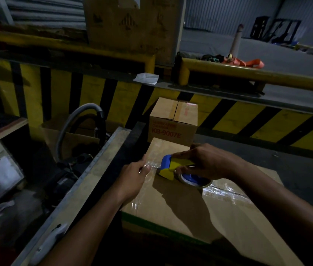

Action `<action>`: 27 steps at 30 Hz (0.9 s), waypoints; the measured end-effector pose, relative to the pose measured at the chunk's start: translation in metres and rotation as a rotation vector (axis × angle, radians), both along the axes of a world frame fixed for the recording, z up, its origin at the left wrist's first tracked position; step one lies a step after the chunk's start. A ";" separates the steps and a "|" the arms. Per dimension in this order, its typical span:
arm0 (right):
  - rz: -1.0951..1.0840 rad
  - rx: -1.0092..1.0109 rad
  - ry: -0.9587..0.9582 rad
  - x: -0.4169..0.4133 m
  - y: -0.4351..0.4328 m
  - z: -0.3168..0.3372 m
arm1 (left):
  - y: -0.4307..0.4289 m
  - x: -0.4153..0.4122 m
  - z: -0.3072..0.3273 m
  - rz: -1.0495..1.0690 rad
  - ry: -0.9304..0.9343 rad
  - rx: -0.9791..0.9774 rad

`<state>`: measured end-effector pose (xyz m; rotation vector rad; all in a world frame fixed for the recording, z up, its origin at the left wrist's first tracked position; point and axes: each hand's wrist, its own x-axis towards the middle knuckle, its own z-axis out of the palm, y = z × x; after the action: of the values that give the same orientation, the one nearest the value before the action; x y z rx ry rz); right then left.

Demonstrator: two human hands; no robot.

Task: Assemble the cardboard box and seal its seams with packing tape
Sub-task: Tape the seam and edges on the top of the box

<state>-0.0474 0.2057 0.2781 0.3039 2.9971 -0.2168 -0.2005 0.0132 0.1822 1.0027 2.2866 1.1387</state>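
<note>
A large brown cardboard box lies closed in front of me, with clear packing tape shining along its top seam and over its left edge. My right hand grips a yellow and blue tape dispenser resting on the box top near the left edge. My left hand presses on the box's left edge, its thumb on the tape just left of the dispenser.
A smaller taped box marked KB-9007E stands right behind the large one. A wooden-edged crate with a grey hose sits to the left. A yellow and black striped wall and yellow rails run across behind.
</note>
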 end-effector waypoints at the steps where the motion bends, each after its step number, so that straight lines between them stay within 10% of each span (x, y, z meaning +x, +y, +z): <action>1: 0.006 0.004 -0.004 0.002 0.000 0.003 | 0.000 -0.001 -0.001 0.001 0.006 -0.010; 14: -0.149 0.025 -0.080 0.072 0.025 0.014 | 0.005 0.004 0.004 -0.053 0.015 -0.003; 20: -0.094 0.093 -0.063 0.060 0.024 -0.002 | 0.035 0.032 0.016 -0.124 0.521 -0.261; 27: -0.076 0.094 -0.022 0.057 0.031 -0.003 | 0.043 0.051 0.004 -0.343 0.657 -0.416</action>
<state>0.0093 0.2369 0.2751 0.4279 2.9819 -0.0786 -0.1495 0.0564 0.1861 1.6712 2.5120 0.1775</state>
